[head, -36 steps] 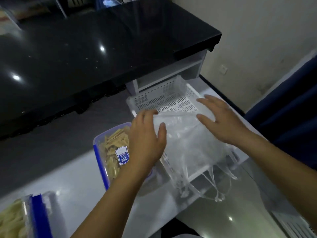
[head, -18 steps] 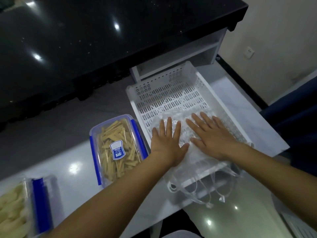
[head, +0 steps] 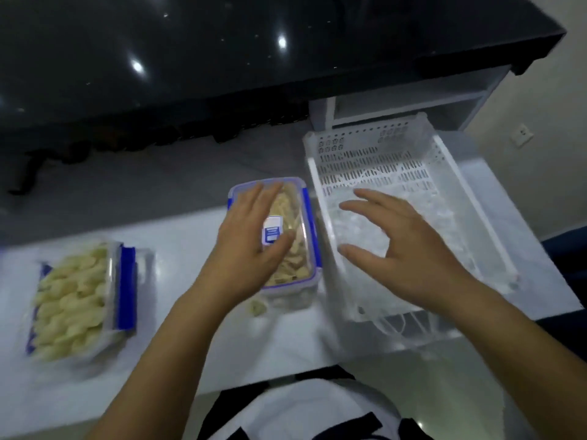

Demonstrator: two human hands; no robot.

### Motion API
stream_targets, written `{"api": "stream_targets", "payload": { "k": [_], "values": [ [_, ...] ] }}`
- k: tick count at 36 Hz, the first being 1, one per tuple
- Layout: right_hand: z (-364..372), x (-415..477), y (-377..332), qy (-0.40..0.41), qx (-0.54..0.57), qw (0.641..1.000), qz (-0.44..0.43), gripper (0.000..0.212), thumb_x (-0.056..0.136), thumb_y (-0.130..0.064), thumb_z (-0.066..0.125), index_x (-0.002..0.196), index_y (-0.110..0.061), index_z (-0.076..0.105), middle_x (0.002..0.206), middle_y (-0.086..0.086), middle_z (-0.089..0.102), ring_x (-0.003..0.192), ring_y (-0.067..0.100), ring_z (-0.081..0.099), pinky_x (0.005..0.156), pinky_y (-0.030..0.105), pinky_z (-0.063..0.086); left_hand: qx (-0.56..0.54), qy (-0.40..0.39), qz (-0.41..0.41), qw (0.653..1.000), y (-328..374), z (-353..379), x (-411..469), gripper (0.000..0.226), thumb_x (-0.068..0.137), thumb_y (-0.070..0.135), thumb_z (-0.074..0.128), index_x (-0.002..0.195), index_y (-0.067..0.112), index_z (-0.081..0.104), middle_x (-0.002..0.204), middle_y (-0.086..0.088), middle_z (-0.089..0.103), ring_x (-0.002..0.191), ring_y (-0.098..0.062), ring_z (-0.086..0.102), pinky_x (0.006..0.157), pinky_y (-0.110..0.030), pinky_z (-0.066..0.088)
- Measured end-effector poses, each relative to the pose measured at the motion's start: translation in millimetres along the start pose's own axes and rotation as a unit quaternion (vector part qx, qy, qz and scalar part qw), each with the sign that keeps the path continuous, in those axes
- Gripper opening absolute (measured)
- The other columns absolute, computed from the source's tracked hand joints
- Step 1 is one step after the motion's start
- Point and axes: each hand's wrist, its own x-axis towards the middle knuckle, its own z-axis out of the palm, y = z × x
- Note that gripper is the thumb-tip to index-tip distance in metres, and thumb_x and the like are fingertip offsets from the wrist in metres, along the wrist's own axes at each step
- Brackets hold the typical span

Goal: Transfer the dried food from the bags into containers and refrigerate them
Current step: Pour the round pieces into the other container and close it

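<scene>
A clear lidded container (head: 298, 236) with blue clips, full of yellowish dried strips, stands on the white counter at centre. My left hand (head: 251, 242) lies spread over its lid, fingers apart. To the right sits a white slotted plastic basket (head: 374, 157) holding empty clear plastic bags (head: 365, 230), whose handles hang over its near edge. My right hand (head: 403, 246) hovers open above the bags, just inside the basket's left wall. A second clear container (head: 73, 300) with blue clips, filled with pale dried pieces, stands at the far left.
The white counter (head: 178, 350) ends close to my body. A small pale scrap (head: 258, 308) lies in front of the centre container. Beyond the counter is a grey floor and a glossy black worktop (head: 222, 58) over a white shelf unit (head: 413, 100).
My left hand has left the bags in the basket and moved left onto the centre container's lid. My right hand has lifted off the bags. The view has swung left and down.
</scene>
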Motion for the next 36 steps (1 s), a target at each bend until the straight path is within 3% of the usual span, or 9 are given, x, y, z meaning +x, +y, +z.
{"api": "stream_targets", "payload": {
  "k": [4,7,11,14,17,22,25,28,36],
  "values": [
    [60,-13,-46,-0.044,0.043,0.990,-0.126,0.051,0.085,-0.039,0.071,0.133,-0.024,0.062,0.143,-0.003,0.055,0.131,0.009,0.044,0.109,0.025,0.033,-0.007,0.107,-0.108,0.988,-39,-21,-73,0.073,0.089,0.058,0.049,0.155,0.040,0.025,0.164,0.017,0.018,0.151,-0.002,0.009,0.118,-0.030,0.015],
    [107,-25,-58,-0.136,0.038,0.977,-0.161,0.050,0.087,-0.034,0.070,0.135,-0.022,0.062,0.146,0.002,0.053,0.136,0.020,0.047,0.115,0.039,0.035,0.041,0.159,-0.162,0.973,-66,-27,-120,0.074,0.090,0.055,0.053,0.156,0.034,0.026,0.167,0.003,0.018,0.154,-0.016,0.010,0.120,-0.038,0.016],
    [156,-35,-49,-0.247,-0.071,0.951,-0.174,0.060,0.094,-0.044,0.057,0.151,-0.034,0.039,0.164,-0.001,0.026,0.151,0.018,0.020,0.121,0.033,0.011,0.076,0.205,-0.265,0.939,-98,-26,-168,0.084,0.089,0.039,0.072,0.157,0.022,0.028,0.164,-0.015,0.020,0.152,-0.033,0.016,0.120,-0.057,0.021],
    [179,-37,-33,-0.288,-0.124,0.938,-0.151,0.066,0.096,-0.048,0.051,0.156,-0.038,0.024,0.168,-0.002,0.006,0.154,0.018,0.003,0.124,0.036,0.005,0.094,0.220,-0.310,0.920,-115,-22,-195,0.087,0.086,0.035,0.075,0.157,0.021,0.027,0.164,-0.017,0.017,0.153,-0.035,0.013,0.120,-0.058,0.019],
    [192,-39,-23,-0.290,-0.165,0.933,-0.136,0.069,0.095,-0.049,0.048,0.157,-0.038,0.020,0.169,0.000,0.001,0.154,0.025,0.005,0.122,0.041,0.006,0.097,0.224,-0.341,0.908,-128,-18,-215,0.087,0.086,0.038,0.075,0.157,0.022,0.027,0.164,-0.019,0.015,0.152,-0.038,0.012,0.119,-0.056,0.018],
    [203,-41,-23,-0.246,-0.169,0.947,-0.122,0.069,0.091,-0.046,0.054,0.155,-0.032,0.032,0.167,0.005,0.017,0.151,0.036,0.018,0.120,0.050,0.016,0.087,0.214,-0.363,0.903,-140,-15,-231,0.091,0.083,0.034,0.077,0.158,0.027,0.025,0.165,-0.017,0.011,0.152,-0.037,0.010,0.118,-0.056,0.017],
    [213,-39,-27,-0.235,-0.182,0.947,-0.119,0.073,0.092,-0.049,0.048,0.158,-0.035,0.020,0.168,0.006,0.008,0.152,0.036,0.012,0.121,0.051,0.015,0.082,0.224,-0.364,0.901,-147,-22,-232,0.090,0.084,0.033,0.077,0.158,0.025,0.025,0.166,-0.017,0.010,0.152,-0.036,0.010,0.119,-0.056,0.017],
    [225,-34,-35,-0.212,-0.175,0.955,-0.112,0.076,0.092,-0.045,0.054,0.159,-0.032,0.021,0.167,0.011,0.012,0.152,0.036,0.016,0.121,0.052,0.018,0.072,0.243,-0.363,0.897,-160,-35,-232,0.090,0.085,0.032,0.076,0.158,0.024,0.023,0.166,-0.015,0.007,0.153,-0.033,0.007,0.120,-0.056,0.017],
    [272,-22,-80,-0.201,-0.175,0.954,-0.139,0.069,0.098,-0.036,0.051,0.159,-0.025,0.021,0.168,0.002,0.007,0.155,0.025,0.008,0.120,0.038,0.000,0.025,0.250,-0.335,0.908,-216,-84,-230,0.098,0.083,0.035,0.078,0.159,0.032,0.016,0.168,-0.005,0.000,0.154,-0.023,0.005,0.120,-0.050,0.016]
  ]
}}
